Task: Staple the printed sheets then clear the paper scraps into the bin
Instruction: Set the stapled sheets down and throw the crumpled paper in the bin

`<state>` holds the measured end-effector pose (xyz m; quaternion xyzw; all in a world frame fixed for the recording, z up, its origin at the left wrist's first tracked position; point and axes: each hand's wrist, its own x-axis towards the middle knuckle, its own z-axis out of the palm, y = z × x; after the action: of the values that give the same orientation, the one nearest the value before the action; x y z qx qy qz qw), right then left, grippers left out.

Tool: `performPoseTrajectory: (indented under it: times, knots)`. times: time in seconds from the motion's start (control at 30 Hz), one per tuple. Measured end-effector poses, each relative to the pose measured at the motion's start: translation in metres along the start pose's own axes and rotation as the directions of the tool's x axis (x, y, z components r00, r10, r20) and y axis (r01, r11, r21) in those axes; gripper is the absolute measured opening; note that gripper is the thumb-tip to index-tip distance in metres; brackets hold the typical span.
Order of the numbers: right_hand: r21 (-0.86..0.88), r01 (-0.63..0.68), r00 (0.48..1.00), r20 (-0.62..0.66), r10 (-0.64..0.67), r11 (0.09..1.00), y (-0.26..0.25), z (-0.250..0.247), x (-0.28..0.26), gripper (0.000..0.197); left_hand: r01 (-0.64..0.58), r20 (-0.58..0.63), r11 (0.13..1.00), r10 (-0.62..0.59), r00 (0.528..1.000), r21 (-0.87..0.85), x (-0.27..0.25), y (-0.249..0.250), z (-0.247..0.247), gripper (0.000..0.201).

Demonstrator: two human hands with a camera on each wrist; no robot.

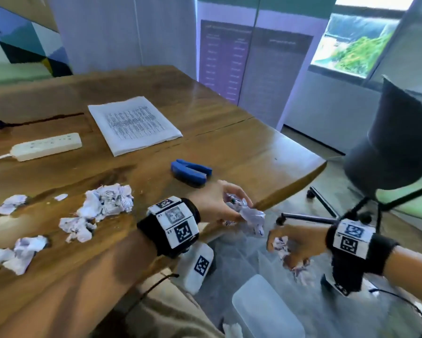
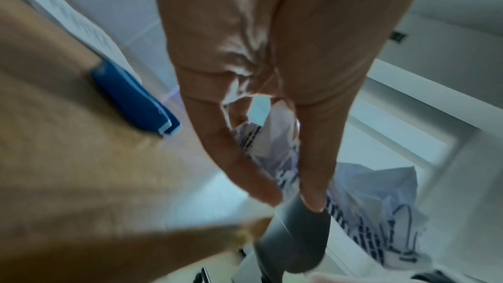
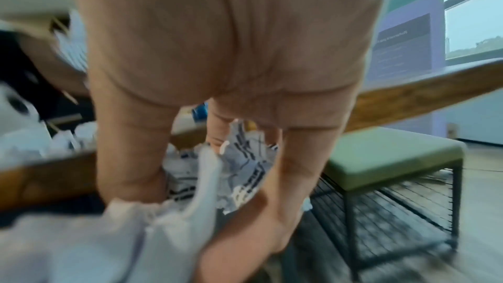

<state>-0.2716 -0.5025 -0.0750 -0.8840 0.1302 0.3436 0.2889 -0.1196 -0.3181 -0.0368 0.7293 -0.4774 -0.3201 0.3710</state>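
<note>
Both hands were off the near edge of the wooden surface point(image 1: 253, 152) and loaded: the left hand point(image 1: 219, 203) had its fingers curled round a crumpled scrap point(image 1: 250, 215), and the right hand point(image 1: 295, 247) was clamped on another wad point(image 1: 282, 242). The bin point(image 1: 266, 311), a pale translucent tub on the floor, sat at about six o'clock from the hands, so I judged the sound move was to carry both wads right over its mouth before letting go, since light paper drifts. More paper scraps point(image 1: 107, 201) lay at nine o'clock on the surface, with the printed sheets point(image 1: 134, 125) and blue stapler point(image 1: 190, 170) further back.
</note>
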Motion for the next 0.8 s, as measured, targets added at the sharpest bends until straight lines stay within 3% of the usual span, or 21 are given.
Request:
performPoseTrajectory:
  times: [0.1,0.23,0.43,0.6,0.8]
  knots:
    - [-0.07,-0.146,0.989,-0.003,0.146,0.987,0.049,0.033,0.026,0.043,-0.016,0.086,1.0,0.017,0.996,-0.008,0.016,0.001,0.04,0.027]
    - [0.083,-0.308,0.95,-0.026,0.311,0.948,0.096,0.077,0.059,0.031,0.052,0.196,0.994,-0.033,0.98,-0.094,0.035,-0.012,0.079,0.03]
    - [0.043,-0.392,0.914,-0.099,0.394,0.919,0.143,0.144,0.1,0.046,0.261,0.312,0.961,-0.221,0.924,-0.092,0.062,-0.052,0.134,0.028]
    - [0.164,-0.407,0.893,-0.136,0.429,0.899,0.171,0.192,0.136,0.057,0.399,0.311,0.916,-0.366,0.877,-0.047,0.084,-0.084,0.172,0.025]
    - [0.201,-0.367,0.919,-0.074,0.388,0.908,0.184,0.21,0.153,0.074,0.484,0.3,0.875,-0.467,0.832,0.023,0.097,-0.11,0.199,0.03]
